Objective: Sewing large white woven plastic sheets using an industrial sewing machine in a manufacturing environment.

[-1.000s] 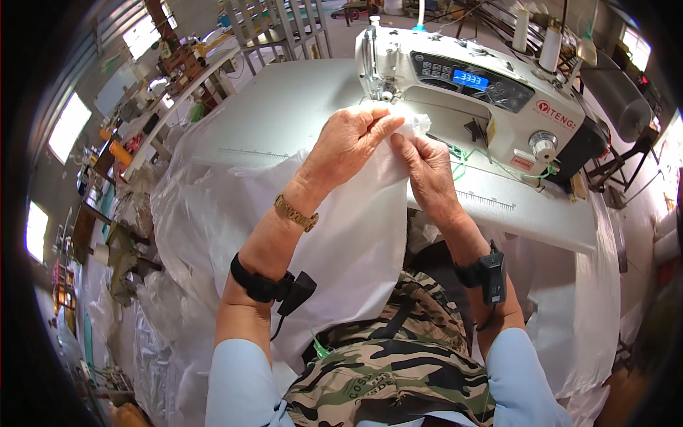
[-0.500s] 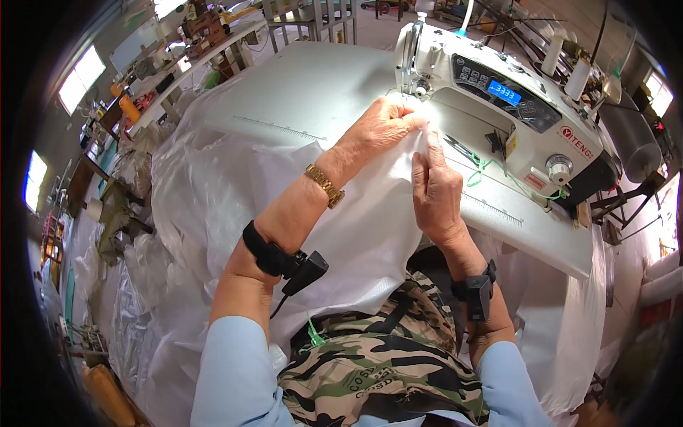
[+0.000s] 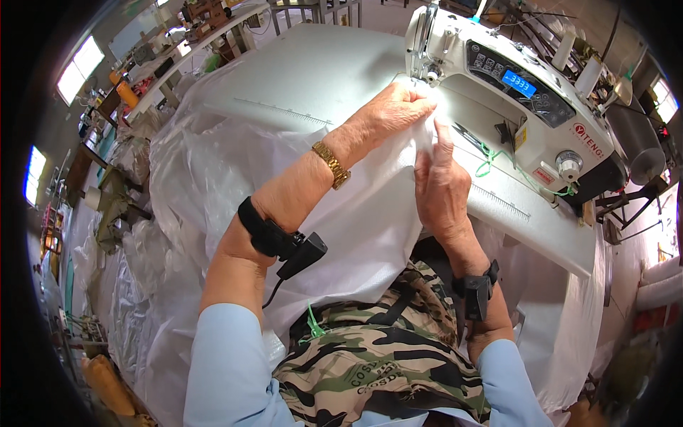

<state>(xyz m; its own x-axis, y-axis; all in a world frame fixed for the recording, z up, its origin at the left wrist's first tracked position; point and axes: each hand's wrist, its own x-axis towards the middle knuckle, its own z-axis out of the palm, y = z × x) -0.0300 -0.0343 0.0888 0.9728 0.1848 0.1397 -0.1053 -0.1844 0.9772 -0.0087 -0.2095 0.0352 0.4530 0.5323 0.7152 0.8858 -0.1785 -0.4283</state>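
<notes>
A large, thin white sheet hangs in folds over my lap and the table's front edge. My left hand is closed in a pinch on the sheet's upper edge, just in front of the sewing machine's needle area. My right hand is at the sheet's right edge, index finger pointing up and thumb beside it. The sheet seems to run between that thumb and the fingers, which are partly hidden. Bright lamp light washes out the fabric at the fingertips.
The pale sewing table carries printed rulers. Green thread and dark-handled snips lie under the machine arm. Thread cones stand behind the machine. Heaped clear plastic lies at the left. A camouflage apron covers my lap.
My right hand has dropped slightly from the left hand, its fingertips now farther apart from it. The left hand still pinches the sheet. The whole view has shifted a little.
</notes>
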